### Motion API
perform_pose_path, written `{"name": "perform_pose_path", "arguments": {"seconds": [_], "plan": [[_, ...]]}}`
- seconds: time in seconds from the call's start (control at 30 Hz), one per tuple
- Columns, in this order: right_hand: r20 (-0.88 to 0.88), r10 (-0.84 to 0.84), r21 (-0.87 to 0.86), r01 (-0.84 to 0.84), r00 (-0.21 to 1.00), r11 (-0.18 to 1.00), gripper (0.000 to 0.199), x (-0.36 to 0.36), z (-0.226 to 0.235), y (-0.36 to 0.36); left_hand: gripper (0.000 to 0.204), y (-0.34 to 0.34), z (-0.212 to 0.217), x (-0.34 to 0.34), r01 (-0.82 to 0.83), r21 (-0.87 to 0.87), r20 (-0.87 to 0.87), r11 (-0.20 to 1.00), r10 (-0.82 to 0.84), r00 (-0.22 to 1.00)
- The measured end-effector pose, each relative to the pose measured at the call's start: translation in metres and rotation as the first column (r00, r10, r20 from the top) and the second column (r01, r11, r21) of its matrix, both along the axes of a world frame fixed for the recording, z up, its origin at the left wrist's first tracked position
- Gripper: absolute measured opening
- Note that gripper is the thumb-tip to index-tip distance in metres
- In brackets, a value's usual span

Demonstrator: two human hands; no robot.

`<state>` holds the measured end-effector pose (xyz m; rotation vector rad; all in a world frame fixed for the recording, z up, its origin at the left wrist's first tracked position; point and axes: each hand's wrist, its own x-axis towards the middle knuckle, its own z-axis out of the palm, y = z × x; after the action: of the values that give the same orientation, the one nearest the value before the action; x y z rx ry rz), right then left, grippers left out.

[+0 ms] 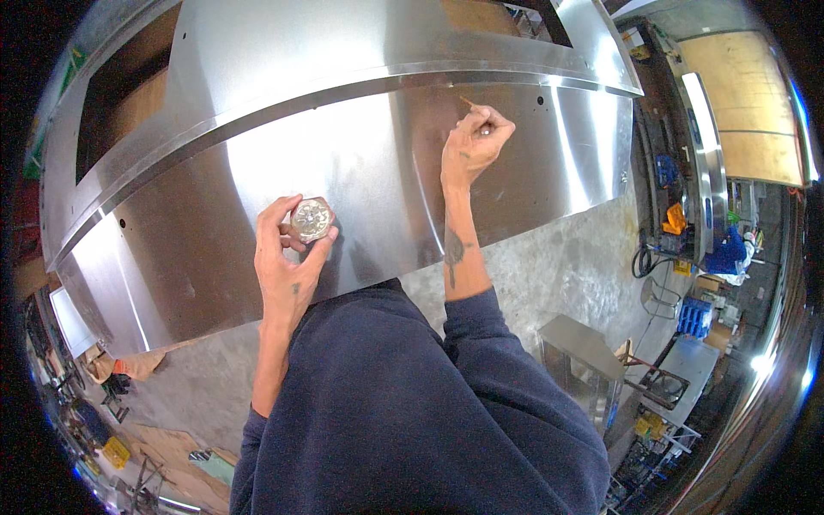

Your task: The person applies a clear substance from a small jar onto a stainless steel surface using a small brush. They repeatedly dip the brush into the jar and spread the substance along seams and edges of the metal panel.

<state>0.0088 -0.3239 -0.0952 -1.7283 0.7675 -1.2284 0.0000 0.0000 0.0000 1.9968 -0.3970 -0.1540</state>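
Observation:
My left hand (287, 249) is closed round a small pot (311, 220) with a rounded, faceted rim and a pale, shiny inside; what it contains is hard to make out. Farther off and to the right, my right hand (477, 146) pinches a thin stick (467, 101) whose brownish tip points to the far left, close to the seam of the metal. Whether that tip touches the surface, I cannot tell. Both hands are over a long, shiny sheet-metal panel (343, 146) with small dark holes near its ends.
Beyond the panel rises a larger metal sheet (300, 39) with rectangular cutouts. On the right are a metal box (579, 343), a workbench (691, 369), blue crates (693, 318) and an orange item (675, 218). Cardboard (172, 451) lies on the concrete floor at the lower left.

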Motion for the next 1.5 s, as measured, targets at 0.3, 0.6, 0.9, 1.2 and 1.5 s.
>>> {"name": "perform_pose_path", "arguments": {"seconds": [0.3,0.6,0.9,1.2,1.5], "plan": [[-0.001,0.491,-0.104,-0.488,0.871,0.867,0.012,-0.076,0.11,0.129,0.062,-0.018,0.011,0.007,0.101,-0.062,0.116,0.993,-0.093,0.989],[-0.299,0.486,-0.163,-0.546,0.821,0.822,0.015,-0.081,0.111,0.139,0.061,-0.035,0.007,0.003,0.163,-0.091,0.134,0.982,-0.15,0.98],[-0.299,0.488,-0.196,-0.553,0.82,0.81,0.011,-0.082,0.108,0.133,0.061,-0.043,0.008,-0.001,0.155,-0.077,0.128,0.985,-0.144,0.981],[0.025,0.406,-0.22,-0.391,0.913,0.893,0.013,-0.086,0.111,0.1,0.065,-0.055,0.005,-0.003,0.125,-0.034,0.153,0.992,-0.119,0.981],[0.053,-0.209,-0.115,0.214,0.976,0.97,0.018,-0.041,0.037,-0.098,0.063,-0.052,0.005,-0.014,0.109,0.05,0.028,0.993,-0.111,0.993]]}}
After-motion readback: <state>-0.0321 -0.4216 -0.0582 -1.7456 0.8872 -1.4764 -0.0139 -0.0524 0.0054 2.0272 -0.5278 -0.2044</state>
